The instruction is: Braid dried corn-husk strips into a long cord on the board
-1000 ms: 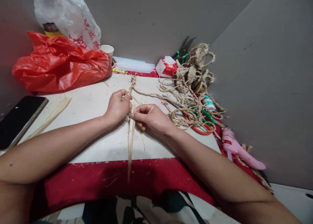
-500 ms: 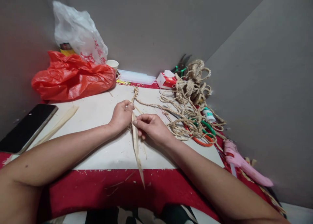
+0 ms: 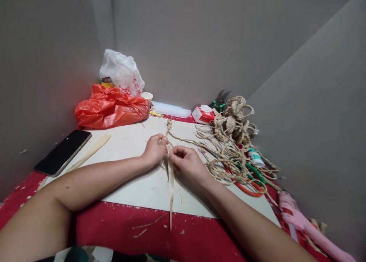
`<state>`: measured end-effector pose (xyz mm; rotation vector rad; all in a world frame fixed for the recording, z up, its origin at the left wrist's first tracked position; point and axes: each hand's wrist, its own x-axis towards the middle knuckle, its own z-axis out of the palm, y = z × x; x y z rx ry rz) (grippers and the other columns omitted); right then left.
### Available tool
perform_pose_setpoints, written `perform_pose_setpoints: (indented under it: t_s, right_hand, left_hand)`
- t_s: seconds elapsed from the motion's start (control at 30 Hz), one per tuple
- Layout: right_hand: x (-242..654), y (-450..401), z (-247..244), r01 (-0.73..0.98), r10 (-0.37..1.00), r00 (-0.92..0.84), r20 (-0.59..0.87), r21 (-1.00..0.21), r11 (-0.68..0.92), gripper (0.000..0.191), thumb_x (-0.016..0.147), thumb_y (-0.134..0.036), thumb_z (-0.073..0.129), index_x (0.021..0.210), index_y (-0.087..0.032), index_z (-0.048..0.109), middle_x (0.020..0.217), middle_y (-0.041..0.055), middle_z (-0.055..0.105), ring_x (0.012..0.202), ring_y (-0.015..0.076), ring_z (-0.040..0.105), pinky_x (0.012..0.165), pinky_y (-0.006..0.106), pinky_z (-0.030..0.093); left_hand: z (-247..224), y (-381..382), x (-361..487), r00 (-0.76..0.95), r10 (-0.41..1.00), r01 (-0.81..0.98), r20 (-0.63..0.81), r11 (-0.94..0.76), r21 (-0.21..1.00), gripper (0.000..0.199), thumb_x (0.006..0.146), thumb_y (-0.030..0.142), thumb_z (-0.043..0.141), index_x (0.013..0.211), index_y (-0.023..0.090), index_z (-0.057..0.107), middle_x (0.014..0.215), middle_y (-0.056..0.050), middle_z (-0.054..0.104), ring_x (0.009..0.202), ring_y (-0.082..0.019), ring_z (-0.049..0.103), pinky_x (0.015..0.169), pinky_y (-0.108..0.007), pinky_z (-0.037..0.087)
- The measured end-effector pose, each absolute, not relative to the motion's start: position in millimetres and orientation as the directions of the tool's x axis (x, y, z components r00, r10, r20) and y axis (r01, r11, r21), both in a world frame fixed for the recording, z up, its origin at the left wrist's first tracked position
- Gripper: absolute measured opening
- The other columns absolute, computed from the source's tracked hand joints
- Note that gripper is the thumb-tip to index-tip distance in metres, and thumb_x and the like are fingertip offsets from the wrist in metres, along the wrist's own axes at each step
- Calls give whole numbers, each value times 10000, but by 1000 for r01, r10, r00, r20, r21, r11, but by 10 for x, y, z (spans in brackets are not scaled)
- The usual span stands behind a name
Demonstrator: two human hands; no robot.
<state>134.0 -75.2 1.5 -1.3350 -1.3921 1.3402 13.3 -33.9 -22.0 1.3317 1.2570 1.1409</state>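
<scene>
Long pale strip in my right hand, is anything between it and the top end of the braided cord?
Your left hand is: its fingertips pinch between the long pale strip and the top end of the braided cord. Nothing else visibly blocks the way.

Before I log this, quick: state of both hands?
Left hand: closed, pinching the braided cord.
Right hand: closed, pinching the pale strip.

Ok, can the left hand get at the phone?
Probably yes, if the left hand lets go of the braid; only a loose pale strip lies between it and the phone.
</scene>
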Motion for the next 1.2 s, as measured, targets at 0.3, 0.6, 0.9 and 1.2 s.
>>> perform_pose_setpoints:
  t_s: [0.3, 0.6, 0.9, 1.2]
  right_hand:
    - [1382, -704, -50, 119, 988, -116, -99, -989, -85, 298, 735, -429, 647, 636, -156, 579, 457, -6, 557, 358, 80, 445, 375, 199, 354]
    - [1376, -743, 50, 221, 985, -138, -100, -973, -67, 194, 736, -317, 621, 654, -146, 580, 491, 7, 577, 405, 89, 470, 434, 214, 382]
    - [1342, -767, 25, 311, 991, -131, -9, -950, 32, 216, 724, -312, 573, 578, -165, 511, 443, -26, 490, 401, 81, 412, 420, 212, 315]
    - [1356, -769, -57, 312, 988, -130, -84, -949, -40, 240, 697, -355, 644, 609, -151, 554, 450, -2, 516, 407, 79, 418, 412, 201, 321]
  left_hand:
    - [-262, -342, 135, 68, 998, 118, 12, -20, 993, 192, 823, 304, 418, 685, 190, 488, 456, 59, 440, 425, -106, 440, 463, -222, 330]
    - [-278, -345, 140, 40, 998, 184, 51, -57, 981, 209, 819, 318, 429, 677, 182, 500, 496, 49, 452, 479, -107, 437, 502, -230, 333]
    - [-271, -356, 189, -7, 995, 212, 96, -93, 973, 193, 810, 268, 415, 649, 182, 476, 545, 35, 456, 551, -116, 442, 551, -242, 331]
    - [-270, -384, 175, -14, 999, 168, 44, -41, 985, 210, 803, 200, 448, 594, 191, 472, 547, 4, 478, 544, -121, 438, 557, -268, 331]
